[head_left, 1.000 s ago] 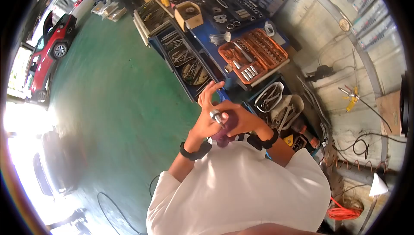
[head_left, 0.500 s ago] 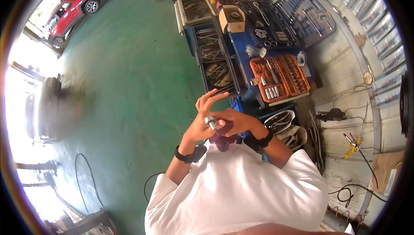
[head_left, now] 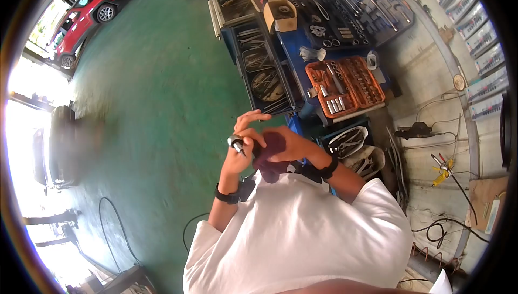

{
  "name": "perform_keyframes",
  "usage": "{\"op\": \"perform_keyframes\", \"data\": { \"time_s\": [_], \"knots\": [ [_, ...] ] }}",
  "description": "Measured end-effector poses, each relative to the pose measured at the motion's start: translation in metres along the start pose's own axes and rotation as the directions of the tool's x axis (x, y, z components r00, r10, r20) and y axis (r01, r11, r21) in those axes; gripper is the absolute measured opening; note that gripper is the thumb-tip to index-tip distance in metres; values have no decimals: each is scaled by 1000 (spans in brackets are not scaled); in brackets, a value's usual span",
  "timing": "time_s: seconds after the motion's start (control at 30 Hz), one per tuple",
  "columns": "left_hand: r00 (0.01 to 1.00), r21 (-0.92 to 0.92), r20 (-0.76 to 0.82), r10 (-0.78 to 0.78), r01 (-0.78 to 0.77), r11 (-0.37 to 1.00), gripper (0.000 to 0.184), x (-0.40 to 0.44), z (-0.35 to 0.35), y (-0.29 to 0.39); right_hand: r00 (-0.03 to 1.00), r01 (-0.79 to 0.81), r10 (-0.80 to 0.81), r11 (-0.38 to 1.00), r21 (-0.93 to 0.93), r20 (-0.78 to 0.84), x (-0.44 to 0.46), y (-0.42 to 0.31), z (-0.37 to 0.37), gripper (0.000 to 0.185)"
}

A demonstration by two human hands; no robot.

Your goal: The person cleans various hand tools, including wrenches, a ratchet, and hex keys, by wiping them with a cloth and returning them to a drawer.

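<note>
Purple and probably soft and light, bunches as a cloth in the clasping right hand, close beside the left hand, pinched on a metal piece likely stiff, slippery and fairly weighty, best taken by its thick silver end, not the narrow dark tip.

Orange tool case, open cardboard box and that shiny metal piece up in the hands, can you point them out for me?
Orange tool case (head_left: 318, 72): head view, bare plastic near its upper left corner.
Cardboard box (head_left: 285, 25): head view, its front wall.
Metal piece (head_left: 234, 141): head view, its rounded, shiny end.
</note>
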State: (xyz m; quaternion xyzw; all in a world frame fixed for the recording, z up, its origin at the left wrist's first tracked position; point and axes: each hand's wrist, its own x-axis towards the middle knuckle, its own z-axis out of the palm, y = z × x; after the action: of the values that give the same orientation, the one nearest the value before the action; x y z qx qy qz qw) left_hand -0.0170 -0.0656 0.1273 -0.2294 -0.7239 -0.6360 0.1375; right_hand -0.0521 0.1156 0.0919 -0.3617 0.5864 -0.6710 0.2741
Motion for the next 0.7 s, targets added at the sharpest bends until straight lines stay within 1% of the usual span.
{"op": "perform_keyframes", "data": {
  "time_s": [0.03,0.1,0.13,0.17,0.23,0.27,0.3,0.33,0.37,0.43,0.47,0.5,0.53,0.57,0.6,0.63,0.67,0.7],
  "knots": [
    [1000,-3,9,0,0,1000,62,1,6,-1,995,36,-23,990,139,-98,0,3,2,42],
    [998,-7,35,-54,54,999,55,2,17,-2,991,42,-24,991,131,-131,-1,5,2,44],
    [1000,26,11,-7,6,1000,50,4,19,-3,987,46,-26,991,123,-158,-3,5,1,45],
    [1000,20,25,-4,4,1000,50,6,19,-4,984,50,-29,991,120,-174,-6,5,0,45],
    [999,-17,-22,-27,27,1000,49,6,22,-5,992,14,-13,1000,7,-126,-15,5,-1,49],
    [998,-12,-53,-46,45,999,47,6,27,-3,989,12,-11,1000,7,-146,-21,3,-2,49],
    [998,-22,-36,-46,46,999,47,8,30,-2,993,-21,19,1000,-12,-115,-27,0,-5,50],
    [1000,8,-11,-14,14,1000,47,10,33,-1,995,-55,53,998,-32,-83,-33,-1,-7,51],
    [1000,38,12,15,-15,999,47,9,36,-1,993,-62,59,998,-29,-98,-38,-2,-10,51],
    [1000,5,20,-12,12,1000,45,8,43,-5,984,-142,136,989,-48,-113,-50,0,-12,55],
    [999,-19,18,-34,34,999,43,8,47,-8,981,-153,147,988,-35,-125,-56,2,-13,55],
    [999,-62,26,-26,27,998,27,5,46,-14,967,-224,203,966,-130,-156,-62,5,-12,58],
    [991,-143,-2,-132,130,981,23,7,52,-10,949,-292,253,929,-226,-189,-68,7,-9,62],
    [972,-224,-28,-232,220,950,19,10,58,-5,946,-298,258,929,-220,-195,-73,7,-7,62],
    [971,-226,-24,-236,225,948,19,9,63,-5,944,-286,218,915,-284,-249,-77,6,-4,65],
    [950,-264,1,-312,302,916,17,7,67,-4,939,-275,173,897,-348,-296,-80,5,-1,67],
    [922,-299,31,-386,377,877,16,6,71,-3,938,-276,174,899,-341,-299,-83,3,1,67],
    [920,-296,38,-390,383,875,16,5,75,-3,925,-247,142,929,-275,-351,-85,1,3,67]
  ]
}}
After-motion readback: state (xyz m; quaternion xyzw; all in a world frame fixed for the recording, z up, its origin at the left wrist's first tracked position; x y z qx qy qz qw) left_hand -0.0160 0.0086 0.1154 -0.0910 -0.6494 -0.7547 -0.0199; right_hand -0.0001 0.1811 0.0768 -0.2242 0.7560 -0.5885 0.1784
